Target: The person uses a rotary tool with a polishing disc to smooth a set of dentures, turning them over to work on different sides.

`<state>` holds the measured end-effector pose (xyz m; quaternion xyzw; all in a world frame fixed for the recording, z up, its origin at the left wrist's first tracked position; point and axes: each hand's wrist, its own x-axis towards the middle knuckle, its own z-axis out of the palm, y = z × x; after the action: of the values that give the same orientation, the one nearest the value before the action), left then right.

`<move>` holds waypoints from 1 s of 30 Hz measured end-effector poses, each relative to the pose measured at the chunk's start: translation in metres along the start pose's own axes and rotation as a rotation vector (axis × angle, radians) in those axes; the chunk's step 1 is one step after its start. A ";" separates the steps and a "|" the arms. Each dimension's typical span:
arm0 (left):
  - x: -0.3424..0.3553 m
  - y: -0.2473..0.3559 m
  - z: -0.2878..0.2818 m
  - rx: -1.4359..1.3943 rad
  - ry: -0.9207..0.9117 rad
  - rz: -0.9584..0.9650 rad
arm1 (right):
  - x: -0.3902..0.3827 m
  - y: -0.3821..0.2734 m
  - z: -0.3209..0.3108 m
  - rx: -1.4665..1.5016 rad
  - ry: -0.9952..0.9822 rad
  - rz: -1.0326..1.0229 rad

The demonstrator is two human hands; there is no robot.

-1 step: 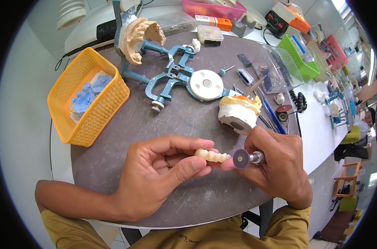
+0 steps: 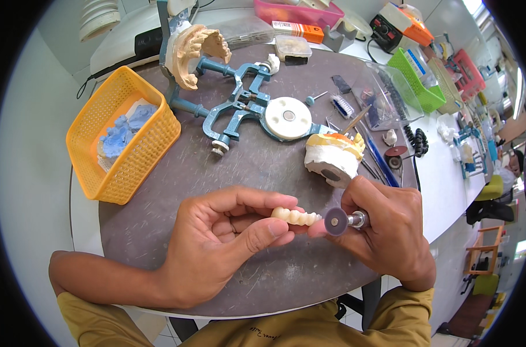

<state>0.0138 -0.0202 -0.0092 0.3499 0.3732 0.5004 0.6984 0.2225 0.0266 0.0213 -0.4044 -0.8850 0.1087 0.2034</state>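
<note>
My left hand (image 2: 219, 248) holds a cream row of joined dental crowns (image 2: 294, 217) between thumb and fingers. My right hand (image 2: 384, 231) grips a silver rotary handpiece (image 2: 360, 218); its dull purple disc (image 2: 336, 221) sits beside the right end of the crowns, and I cannot tell whether they touch. Just beyond my right hand stands a white plaster model (image 2: 329, 161) with yellow-orange teeth on top and a dark round plate in its base.
A blue metal articulator (image 2: 242, 104) carries a beige upper-jaw cast (image 2: 190, 55). A yellow basket (image 2: 89, 144) with blue material is at left. Thin tools (image 2: 390, 170), a clear box (image 2: 393, 95) and a green basket (image 2: 416, 81) line the right. The desk's curved edge (image 2: 228, 309) is nearest me.
</note>
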 end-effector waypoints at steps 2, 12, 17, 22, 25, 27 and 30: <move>0.000 0.000 -0.001 -0.018 -0.007 0.005 | 0.000 0.000 0.000 -0.010 -0.005 0.000; 0.000 -0.002 -0.001 -0.024 -0.001 0.007 | -0.002 0.005 0.000 -0.050 -0.049 -0.055; 0.001 -0.006 -0.006 0.046 -0.059 0.080 | -0.001 0.004 0.001 -0.056 -0.050 -0.081; 0.000 -0.002 -0.003 0.030 -0.026 0.025 | 0.000 0.003 0.003 -0.104 -0.063 -0.082; 0.000 -0.002 -0.004 0.025 -0.032 0.017 | 0.000 0.003 0.005 -0.109 -0.046 -0.092; 0.000 -0.002 -0.004 0.029 -0.040 0.027 | -0.001 0.004 0.006 -0.116 -0.055 -0.093; 0.000 -0.004 -0.004 0.030 -0.044 0.048 | -0.001 0.004 0.007 -0.126 -0.058 -0.094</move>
<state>0.0123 -0.0206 -0.0140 0.3804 0.3567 0.5034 0.6890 0.2228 0.0281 0.0138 -0.3709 -0.9137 0.0547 0.1566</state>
